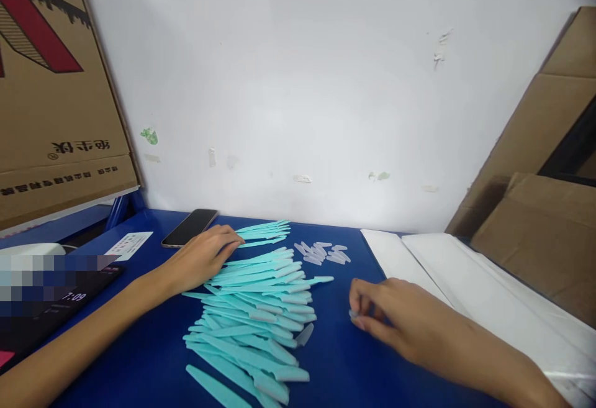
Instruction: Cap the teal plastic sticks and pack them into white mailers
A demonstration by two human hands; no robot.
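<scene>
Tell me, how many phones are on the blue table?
2. One dark phone lies at the back near the wall, just beyond the left hand. Another, screen lit, lies at the left edge, partly blurred. Others could be out of view.

We count two hands: the left hand (pixel 202 258) and the right hand (pixel 388 315). One phone (pixel 190 227). One printed card (pixel 128 245). Roughly a dozen loose clear caps (pixel 321 253). The teal sticks (pixel 254 308) overlap too thickly for us to count exactly: several dozen. Three cardboard boxes, one at left (pixel 56 97).
</scene>
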